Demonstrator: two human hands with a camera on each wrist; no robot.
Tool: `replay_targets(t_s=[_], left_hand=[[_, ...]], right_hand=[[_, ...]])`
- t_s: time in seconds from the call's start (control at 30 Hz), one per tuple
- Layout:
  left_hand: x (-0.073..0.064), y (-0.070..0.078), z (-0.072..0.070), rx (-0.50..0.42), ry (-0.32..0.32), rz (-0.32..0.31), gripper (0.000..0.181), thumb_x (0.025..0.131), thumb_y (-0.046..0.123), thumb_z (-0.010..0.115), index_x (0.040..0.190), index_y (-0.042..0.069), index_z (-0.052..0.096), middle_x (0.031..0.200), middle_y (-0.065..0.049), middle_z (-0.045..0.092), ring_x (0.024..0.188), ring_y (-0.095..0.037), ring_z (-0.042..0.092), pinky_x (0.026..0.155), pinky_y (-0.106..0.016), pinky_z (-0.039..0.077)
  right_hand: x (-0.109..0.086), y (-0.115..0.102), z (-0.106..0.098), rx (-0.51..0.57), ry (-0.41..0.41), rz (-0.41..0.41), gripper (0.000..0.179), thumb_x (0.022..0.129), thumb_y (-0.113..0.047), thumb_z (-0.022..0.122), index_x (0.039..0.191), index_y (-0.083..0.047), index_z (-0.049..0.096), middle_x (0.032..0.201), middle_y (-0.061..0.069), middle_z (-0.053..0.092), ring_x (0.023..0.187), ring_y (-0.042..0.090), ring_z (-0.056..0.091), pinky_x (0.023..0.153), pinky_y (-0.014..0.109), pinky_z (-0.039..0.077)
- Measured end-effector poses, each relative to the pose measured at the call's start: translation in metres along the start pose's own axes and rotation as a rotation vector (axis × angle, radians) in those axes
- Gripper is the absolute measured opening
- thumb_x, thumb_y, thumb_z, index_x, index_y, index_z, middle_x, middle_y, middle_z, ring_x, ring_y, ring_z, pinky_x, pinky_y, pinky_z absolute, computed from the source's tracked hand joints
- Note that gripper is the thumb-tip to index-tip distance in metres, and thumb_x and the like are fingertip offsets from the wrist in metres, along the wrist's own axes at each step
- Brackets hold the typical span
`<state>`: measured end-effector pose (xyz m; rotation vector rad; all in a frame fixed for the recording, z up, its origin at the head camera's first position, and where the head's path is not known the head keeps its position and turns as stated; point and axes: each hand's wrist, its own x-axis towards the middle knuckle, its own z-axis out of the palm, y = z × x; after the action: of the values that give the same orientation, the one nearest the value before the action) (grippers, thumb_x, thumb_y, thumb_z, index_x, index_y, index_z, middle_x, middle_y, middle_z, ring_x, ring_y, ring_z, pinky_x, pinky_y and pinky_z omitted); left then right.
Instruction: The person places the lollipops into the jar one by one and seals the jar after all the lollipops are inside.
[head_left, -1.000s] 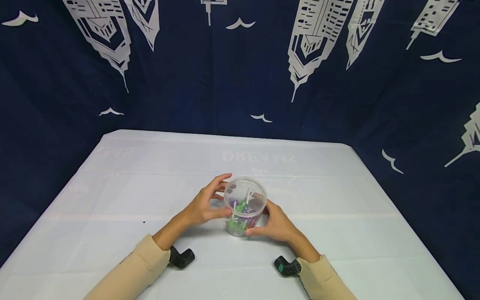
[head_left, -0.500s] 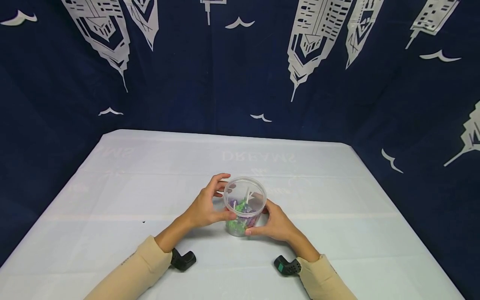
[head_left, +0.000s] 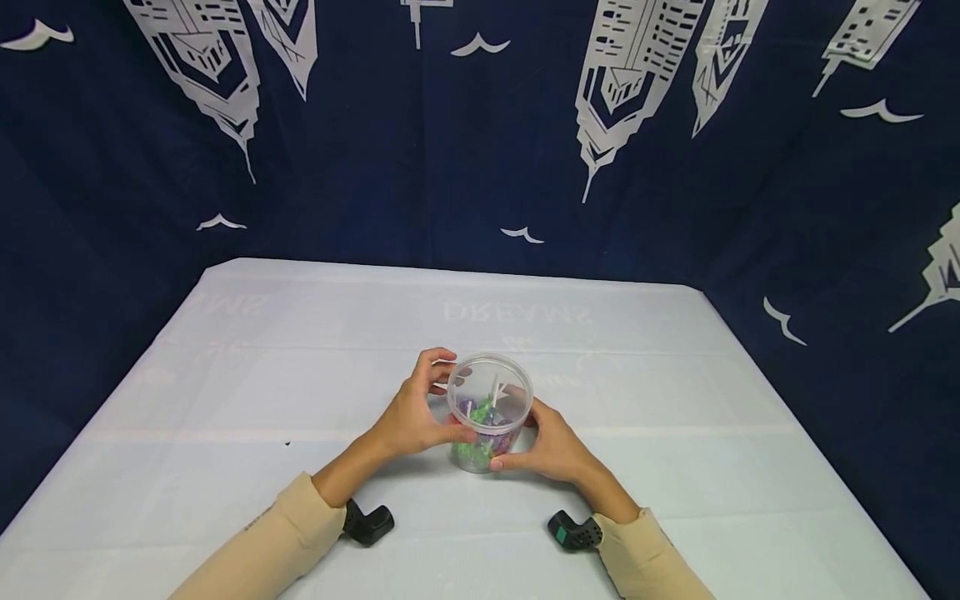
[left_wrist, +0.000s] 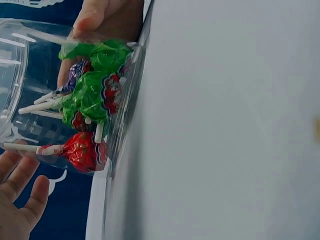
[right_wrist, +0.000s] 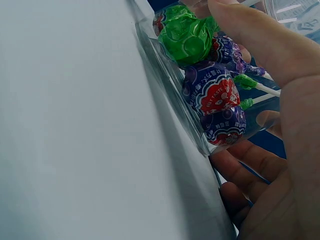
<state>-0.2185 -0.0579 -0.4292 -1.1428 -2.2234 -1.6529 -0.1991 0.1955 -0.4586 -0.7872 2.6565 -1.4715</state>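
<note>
A clear plastic jar (head_left: 489,421) stands upright on the white table. Wrapped lollipops lie inside it, among them a green one (left_wrist: 92,92), a red one (left_wrist: 84,151) and a purple one (right_wrist: 210,87), their white sticks pointing up. My left hand (head_left: 412,419) holds the jar's left side, thumb across the front below the rim and fingers bent round the far side. Lower on the right, my right hand (head_left: 553,446) grips the wall between thumb and fingers. Its fingers go round the back of the jar, partly hidden in the head view.
The white tabletop (head_left: 300,375) extends around the jar, with a small dark speck (head_left: 287,443) to the left. A navy cloth (head_left: 450,150) with white building prints hangs behind. Black wrist devices (head_left: 369,525) sit at both beige sleeves (head_left: 273,542).
My left thumb has slid right across the jar's front and the left wrist has shifted slightly right. The jar and the right hand have stayed in place.
</note>
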Motion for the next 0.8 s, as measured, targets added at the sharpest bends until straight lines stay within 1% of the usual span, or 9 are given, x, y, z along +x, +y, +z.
replay_targets(t_s=[0.07, 0.13, 0.23, 0.33, 0.4, 0.5, 0.6, 0.7, 0.8], left_hand=[[0.0008, 0.0011, -0.0001, -0.01, -0.005, -0.012, 0.095, 0.075, 0.062, 0.078, 0.136, 0.003, 0.035, 0.124, -0.011, 0.063, 0.111, -0.041, 0.058, 0.091, -0.042, 0.051], [0.0013, 0.0016, -0.0019, -0.028, -0.022, -0.001, 0.09, 0.078, 0.058, 0.077, 0.138, 0.003, 0.038, 0.123, -0.011, 0.062, 0.111, -0.041, 0.058, 0.09, -0.043, 0.051], [0.0013, 0.0033, -0.0035, -0.049, -0.046, -0.007, 0.098, 0.079, 0.061, 0.075, 0.145, 0.002, 0.032, 0.128, -0.013, 0.06, 0.113, -0.04, 0.056, 0.091, -0.046, 0.05], [0.0014, 0.006, -0.0014, -0.037, -0.057, -0.049, 0.104, 0.077, 0.06, 0.077, 0.145, 0.003, 0.025, 0.131, -0.014, 0.058, 0.116, -0.04, 0.054, 0.093, -0.046, 0.049], [0.0018, 0.0081, 0.0001, -0.031, -0.055, -0.074, 0.102, 0.075, 0.058, 0.08, 0.143, 0.004, 0.026, 0.131, -0.013, 0.058, 0.117, -0.04, 0.053, 0.094, -0.047, 0.049], [0.0016, 0.0083, 0.0005, -0.037, -0.047, -0.077, 0.095, 0.078, 0.055, 0.079, 0.142, 0.002, 0.033, 0.128, -0.014, 0.059, 0.116, -0.041, 0.055, 0.093, -0.049, 0.049], [0.0002, 0.0085, 0.0005, -0.049, -0.047, -0.082, 0.098, 0.078, 0.058, 0.078, 0.145, 0.001, 0.033, 0.13, -0.015, 0.058, 0.117, -0.041, 0.053, 0.093, -0.051, 0.048], [-0.0006, 0.0093, 0.002, -0.032, -0.048, -0.096, 0.102, 0.076, 0.06, 0.078, 0.143, 0.0, 0.03, 0.13, -0.015, 0.057, 0.118, -0.04, 0.053, 0.095, -0.048, 0.048], [-0.0005, 0.0099, 0.0022, -0.034, -0.04, -0.095, 0.096, 0.077, 0.057, 0.079, 0.14, 0.001, 0.033, 0.129, -0.015, 0.058, 0.118, -0.039, 0.053, 0.095, -0.047, 0.048]], right_hand=[[-0.0001, 0.0003, -0.0002, 0.008, -0.002, 0.0, 0.092, 0.065, -0.024, 0.094, 0.143, -0.007, 0.047, 0.126, 0.001, 0.063, 0.114, 0.018, 0.058, 0.099, 0.037, 0.046], [-0.0003, 0.0006, -0.0004, 0.016, -0.003, 0.001, 0.093, 0.066, -0.023, 0.094, 0.144, -0.007, 0.046, 0.127, 0.001, 0.062, 0.115, 0.019, 0.058, 0.1, 0.038, 0.045], [-0.0004, 0.0007, -0.0008, 0.026, -0.005, 0.0, 0.094, 0.066, -0.022, 0.094, 0.145, -0.007, 0.045, 0.129, 0.002, 0.061, 0.116, 0.019, 0.057, 0.102, 0.038, 0.044], [-0.0005, 0.0006, -0.0008, 0.027, -0.006, -0.005, 0.093, 0.066, -0.022, 0.094, 0.145, -0.007, 0.046, 0.129, 0.001, 0.061, 0.117, 0.02, 0.057, 0.102, 0.038, 0.044], [-0.0005, 0.0005, -0.0006, 0.026, -0.006, -0.008, 0.092, 0.066, -0.022, 0.094, 0.144, -0.008, 0.047, 0.129, 0.001, 0.061, 0.117, 0.02, 0.057, 0.101, 0.039, 0.044], [-0.0006, 0.0002, -0.0004, 0.027, -0.003, -0.008, 0.092, 0.066, -0.022, 0.094, 0.144, -0.008, 0.047, 0.129, 0.002, 0.062, 0.116, 0.02, 0.057, 0.101, 0.039, 0.045], [-0.0007, -0.0001, -0.0004, 0.023, -0.004, -0.003, 0.092, 0.066, -0.023, 0.094, 0.143, -0.008, 0.048, 0.129, 0.001, 0.062, 0.116, 0.02, 0.057, 0.101, 0.039, 0.045], [-0.0006, -0.0003, -0.0002, 0.013, -0.005, -0.002, 0.091, 0.066, -0.023, 0.094, 0.143, -0.008, 0.048, 0.128, 0.001, 0.062, 0.116, 0.02, 0.057, 0.101, 0.038, 0.045], [-0.0002, -0.0004, -0.0002, 0.006, -0.003, -0.009, 0.09, 0.066, -0.022, 0.094, 0.142, -0.007, 0.049, 0.127, 0.001, 0.062, 0.115, 0.019, 0.058, 0.1, 0.039, 0.046]])
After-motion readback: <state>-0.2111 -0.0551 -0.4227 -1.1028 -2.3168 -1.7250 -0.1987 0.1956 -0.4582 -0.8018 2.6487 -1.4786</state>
